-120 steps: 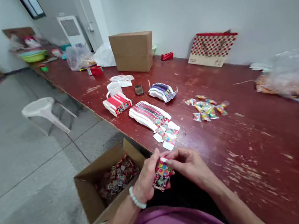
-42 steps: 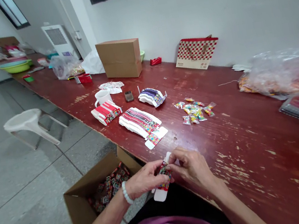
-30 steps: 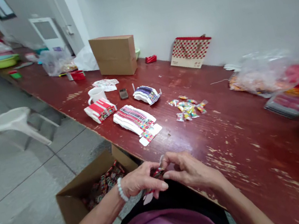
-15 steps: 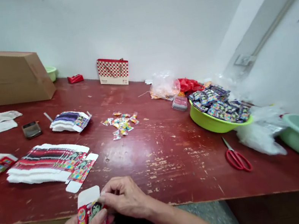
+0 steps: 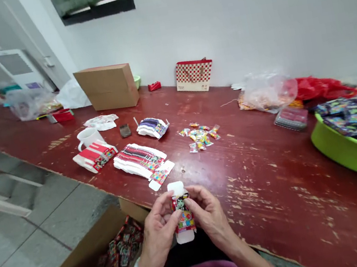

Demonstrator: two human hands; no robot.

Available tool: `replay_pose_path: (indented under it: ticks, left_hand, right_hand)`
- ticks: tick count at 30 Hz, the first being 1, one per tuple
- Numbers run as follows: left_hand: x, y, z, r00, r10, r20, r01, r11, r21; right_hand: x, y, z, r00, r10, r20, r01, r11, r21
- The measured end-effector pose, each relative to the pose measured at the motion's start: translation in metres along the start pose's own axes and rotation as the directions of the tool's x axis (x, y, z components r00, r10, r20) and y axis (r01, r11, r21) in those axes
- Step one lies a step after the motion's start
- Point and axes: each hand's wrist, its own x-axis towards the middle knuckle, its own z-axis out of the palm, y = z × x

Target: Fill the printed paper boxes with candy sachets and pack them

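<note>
In closed two-handed grip (image 5: 156,230), printed carton (image 5: 183,217)

Single head-worn view, wide. Looks from above the near edge of the counter (image 5: 254,152), forward and down, across it to the wall (image 5: 230,18) behind. Left grip (image 5: 157,236) and right grip (image 5: 209,213) close, by the counter's near edge; counter's left end distant.

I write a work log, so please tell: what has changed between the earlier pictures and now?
A small carton has apparently come from the end of the red carton row toward the person; the left hand and right hand now hold it. The red packet held first has left them. The candies and white mug stayed.
</note>
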Motion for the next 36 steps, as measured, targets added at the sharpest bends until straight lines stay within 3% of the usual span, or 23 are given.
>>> replay_pose_path:
  ticks: [3, 6, 9, 13, 16, 20, 24, 26, 31, 36]
  left_hand:
    - [0.001, 0.001, -0.008, 0.998, -0.010, 0.061, 0.009, 1.000, 0.012]
    - [0.002, 0.003, -0.013, 0.995, 0.006, 0.096, -0.021, 0.988, 0.152]
    - [0.002, 0.004, -0.014, 0.996, 0.042, 0.078, -0.060, 0.966, 0.253]
    - [0.001, 0.003, -0.011, 0.999, 0.010, 0.045, -0.012, 0.999, 0.035]
    - [-0.004, 0.004, -0.009, 0.988, -0.109, 0.107, 0.125, 0.978, -0.165]
    - [-0.008, 0.003, -0.008, 0.916, -0.314, 0.251, 0.366, 0.909, -0.200]
    - [-0.007, 0.000, -0.007, 0.905, -0.378, 0.193, 0.411, 0.895, -0.172]
    - [-0.005, 0.000, -0.008, 0.902, -0.391, 0.181, 0.416, 0.899, -0.135]
    - [-0.003, 0.000, -0.013, 0.929, -0.329, 0.173, 0.330, 0.944, 0.019]
    - [-0.003, -0.005, -0.018, 0.929, -0.304, 0.210, 0.295, 0.953, 0.075]
  right_hand:
    - [-0.001, 0.001, -0.008, 0.999, 0.009, 0.041, -0.007, 0.999, -0.050]
    - [0.005, 0.000, -0.017, 0.994, 0.043, 0.099, -0.034, 0.995, -0.091]
    - [0.010, -0.005, -0.019, 0.984, 0.121, 0.130, -0.123, 0.992, 0.008]
    - [0.012, -0.009, -0.015, 0.976, 0.158, 0.149, -0.175, 0.979, 0.104]
    - [0.010, -0.006, -0.015, 0.965, 0.181, 0.189, -0.196, 0.978, 0.065]
    - [0.007, -0.004, -0.016, 0.965, 0.145, 0.219, -0.143, 0.989, -0.023]
    - [0.008, -0.017, -0.014, 0.947, 0.004, 0.322, 0.092, 0.956, -0.280]
    - [0.010, -0.025, -0.012, 0.950, -0.009, 0.312, 0.121, 0.933, -0.340]
    - [0.015, -0.026, -0.006, 0.936, 0.146, 0.320, -0.009, 0.919, -0.393]
    - [0.017, -0.011, -0.004, 0.910, 0.277, 0.307, -0.229, 0.956, -0.183]
